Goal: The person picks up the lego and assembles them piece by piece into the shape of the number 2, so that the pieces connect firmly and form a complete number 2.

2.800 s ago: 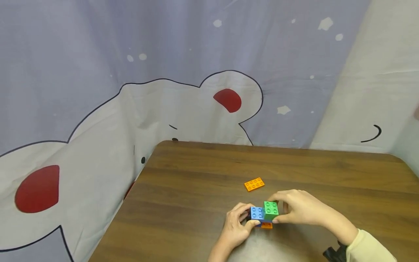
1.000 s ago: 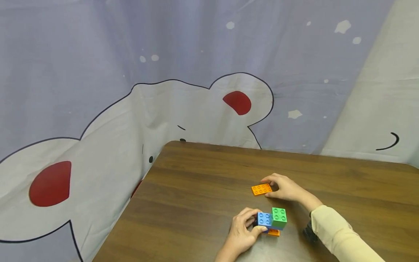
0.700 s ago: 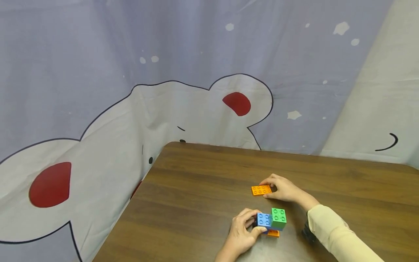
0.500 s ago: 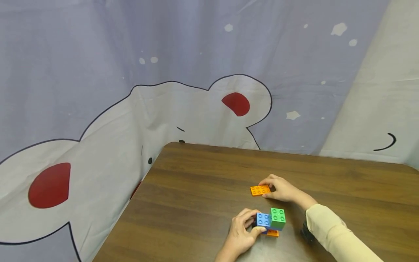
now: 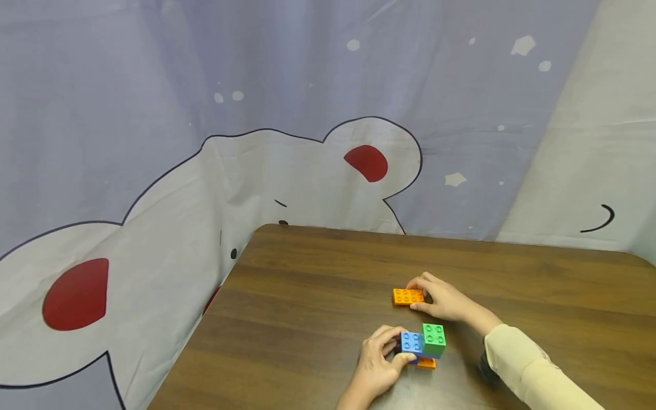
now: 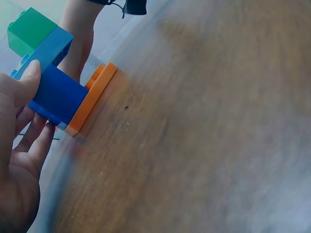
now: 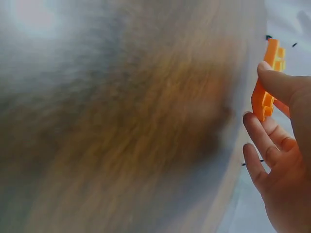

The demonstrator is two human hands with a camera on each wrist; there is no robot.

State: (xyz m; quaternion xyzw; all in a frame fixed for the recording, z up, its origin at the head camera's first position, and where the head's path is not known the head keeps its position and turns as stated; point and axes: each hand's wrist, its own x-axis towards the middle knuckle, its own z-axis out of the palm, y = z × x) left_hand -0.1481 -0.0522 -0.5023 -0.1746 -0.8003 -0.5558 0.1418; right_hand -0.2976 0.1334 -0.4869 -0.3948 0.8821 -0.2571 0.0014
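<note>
Reaching away from the block stack [image 5: 423, 344], our right hand [image 5: 443, 297] now pinches the loose orange plate [image 5: 408, 296], which still lies on the surface [image 5: 307, 296] just beyond the stack. Our left hand [image 5: 379, 357] keeps its grip curled round the blue brick [image 6: 57, 94]; whether the plate has lifted we cannot tell, though the wrist view hints it is tilting.

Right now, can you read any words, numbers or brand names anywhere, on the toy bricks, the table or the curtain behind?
None can be read.
Orange plate, pinched by the right hand: studs only, any lettering too small to tell.
Brick stack, held by the left hand: no print visible.
Curtain: only a cartoon drawing, no letters.
Table: bare wood grain.
</note>
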